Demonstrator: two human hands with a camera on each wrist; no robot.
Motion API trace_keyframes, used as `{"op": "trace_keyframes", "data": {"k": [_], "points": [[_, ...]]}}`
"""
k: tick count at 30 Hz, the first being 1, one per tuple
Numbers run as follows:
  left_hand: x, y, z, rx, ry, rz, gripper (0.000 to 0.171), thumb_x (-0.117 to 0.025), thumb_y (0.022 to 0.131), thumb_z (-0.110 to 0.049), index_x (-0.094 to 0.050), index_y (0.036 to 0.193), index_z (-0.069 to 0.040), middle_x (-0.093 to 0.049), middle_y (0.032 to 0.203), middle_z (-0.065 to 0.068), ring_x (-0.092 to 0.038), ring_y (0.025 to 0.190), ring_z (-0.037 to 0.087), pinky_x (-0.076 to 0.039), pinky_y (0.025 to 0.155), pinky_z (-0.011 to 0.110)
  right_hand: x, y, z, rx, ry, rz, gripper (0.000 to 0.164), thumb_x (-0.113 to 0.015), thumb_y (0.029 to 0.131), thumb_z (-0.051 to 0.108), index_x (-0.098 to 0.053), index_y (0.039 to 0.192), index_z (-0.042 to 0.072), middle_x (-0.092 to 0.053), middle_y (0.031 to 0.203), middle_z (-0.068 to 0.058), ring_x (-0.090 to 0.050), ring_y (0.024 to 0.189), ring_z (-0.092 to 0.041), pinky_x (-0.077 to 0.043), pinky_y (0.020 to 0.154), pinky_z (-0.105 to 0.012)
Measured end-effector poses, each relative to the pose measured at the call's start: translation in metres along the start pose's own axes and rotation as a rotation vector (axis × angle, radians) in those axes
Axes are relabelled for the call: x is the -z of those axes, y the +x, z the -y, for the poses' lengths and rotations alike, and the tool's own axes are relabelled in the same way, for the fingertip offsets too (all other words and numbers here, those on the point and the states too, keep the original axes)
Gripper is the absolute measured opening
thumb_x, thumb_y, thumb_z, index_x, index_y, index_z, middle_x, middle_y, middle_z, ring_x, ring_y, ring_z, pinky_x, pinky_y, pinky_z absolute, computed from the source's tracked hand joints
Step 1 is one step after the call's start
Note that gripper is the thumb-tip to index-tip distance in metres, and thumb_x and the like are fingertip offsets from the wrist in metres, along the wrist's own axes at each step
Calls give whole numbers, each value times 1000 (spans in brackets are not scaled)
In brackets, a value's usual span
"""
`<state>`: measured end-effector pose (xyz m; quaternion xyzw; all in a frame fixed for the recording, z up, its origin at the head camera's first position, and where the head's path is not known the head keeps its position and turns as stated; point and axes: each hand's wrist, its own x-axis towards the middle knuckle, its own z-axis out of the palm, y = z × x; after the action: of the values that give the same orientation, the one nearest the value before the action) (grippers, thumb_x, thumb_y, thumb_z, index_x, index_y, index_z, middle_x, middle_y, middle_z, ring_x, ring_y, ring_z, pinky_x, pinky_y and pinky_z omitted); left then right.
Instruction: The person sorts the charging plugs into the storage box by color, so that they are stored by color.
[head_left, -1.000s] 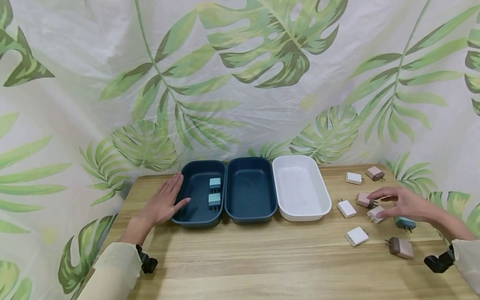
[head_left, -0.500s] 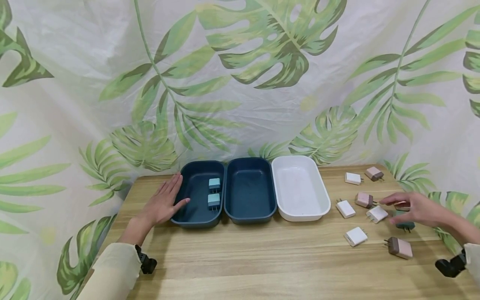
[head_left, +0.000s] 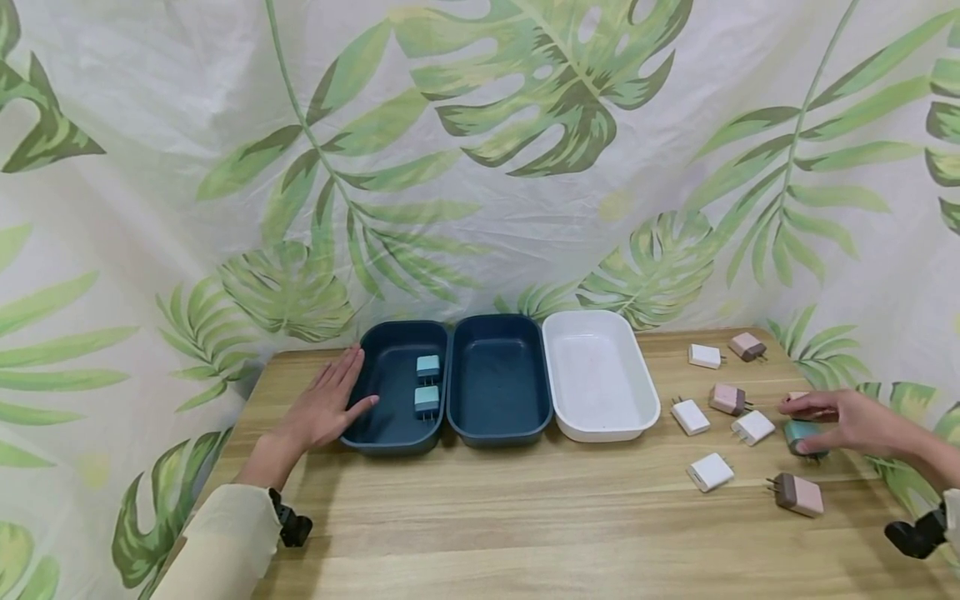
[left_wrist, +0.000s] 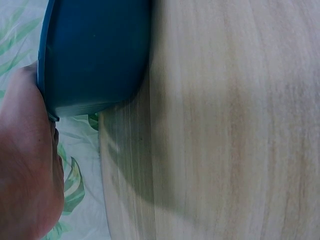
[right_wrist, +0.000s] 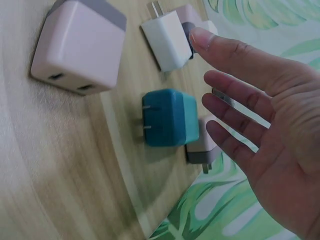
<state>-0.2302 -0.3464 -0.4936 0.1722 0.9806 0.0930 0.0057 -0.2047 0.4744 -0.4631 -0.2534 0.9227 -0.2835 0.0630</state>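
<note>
Right hand open-gripped over teal charger, left hand flat beside blue tray

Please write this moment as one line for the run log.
left hand: flat, touching left blue tray | right hand: open over teal charger, not gripping | white tray: empty

teal charger: half under right hand | pink charger: partly behind teal
</note>
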Motion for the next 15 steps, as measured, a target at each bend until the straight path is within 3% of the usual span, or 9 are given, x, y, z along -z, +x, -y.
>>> {"op": "trace_keyframes", "data": {"k": [6, 15], "points": [[2, 1, 0, 2, 7, 7, 89, -47, 110, -54, -10, 169, 2, -7, 176, 24, -8, 163, 41, -11, 129, 62, -4, -5, -10, -7, -21, -28, 46, -93, 79, 10, -76, 121, 0, -61, 121, 35, -58, 104, 15, -55, 78, -15], [1, -1, -1, 1, 2, -2, 89, -49, 110, -52, -11, 168, 3, -7, 176, 23, -8, 163, 41, -11, 129, 61, -7, -9, -20, -19, -18, -39, 47, -95, 76, 11, -77, 118, 0, -61, 119, 38, -57, 102, 18, -54, 76, -12]]}}
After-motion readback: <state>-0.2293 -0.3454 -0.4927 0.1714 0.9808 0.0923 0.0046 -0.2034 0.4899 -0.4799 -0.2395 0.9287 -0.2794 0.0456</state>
